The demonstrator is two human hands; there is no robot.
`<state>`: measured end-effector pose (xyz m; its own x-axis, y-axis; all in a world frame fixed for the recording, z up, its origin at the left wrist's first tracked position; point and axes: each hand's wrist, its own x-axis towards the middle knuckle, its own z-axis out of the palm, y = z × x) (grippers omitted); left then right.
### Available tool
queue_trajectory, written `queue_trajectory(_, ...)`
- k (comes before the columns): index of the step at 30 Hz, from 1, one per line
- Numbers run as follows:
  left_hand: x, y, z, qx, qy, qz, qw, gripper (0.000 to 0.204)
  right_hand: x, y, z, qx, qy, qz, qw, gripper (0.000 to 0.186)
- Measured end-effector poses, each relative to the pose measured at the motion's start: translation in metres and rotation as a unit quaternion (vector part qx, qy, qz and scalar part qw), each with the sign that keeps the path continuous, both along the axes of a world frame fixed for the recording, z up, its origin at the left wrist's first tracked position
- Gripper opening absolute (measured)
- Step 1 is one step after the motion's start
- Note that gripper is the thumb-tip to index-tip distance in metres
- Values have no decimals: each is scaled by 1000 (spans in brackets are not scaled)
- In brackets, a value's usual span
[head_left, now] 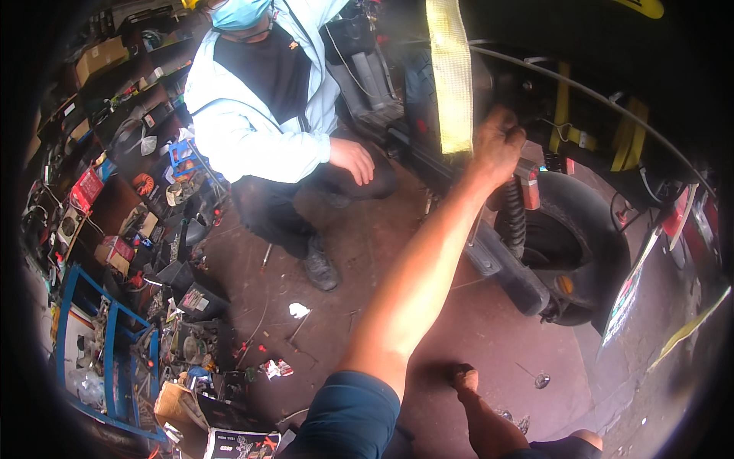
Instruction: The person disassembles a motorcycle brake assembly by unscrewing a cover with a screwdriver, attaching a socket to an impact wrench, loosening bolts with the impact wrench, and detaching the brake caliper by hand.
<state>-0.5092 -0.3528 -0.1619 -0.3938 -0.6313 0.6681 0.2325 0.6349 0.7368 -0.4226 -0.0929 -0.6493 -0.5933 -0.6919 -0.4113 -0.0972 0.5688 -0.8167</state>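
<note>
My left hand reaches up into the underside of a raised scooter or motorcycle, its fingers curled closed. What they grip, if anything, is hidden in shadow. Just below the hand are a black coiled shock absorber and a small reddish block. The black rear wheel stands to the right of them. A wide yellow strap hangs close to my wrist, on its left. My right hand is out of the picture.
A person in a light blue jacket crouches across from me, one hand resting near the knee. Shelves crowded with parts and boxes line the left, with a blue metal frame below. Scraps and thin tools lie on the reddish floor.
</note>
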Motion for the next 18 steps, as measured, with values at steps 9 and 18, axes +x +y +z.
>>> queue_trajectory(9, 2, 1, 0, 33, -35, -9, 999, 23, 7, 3, 32, 20, 3, -48, 999, 16)
queue_trajectory(18, 11, -3, 10, 56, -56, -32, 996, 22, 9, -3, 55, 57, 42, 17, 997, 34)
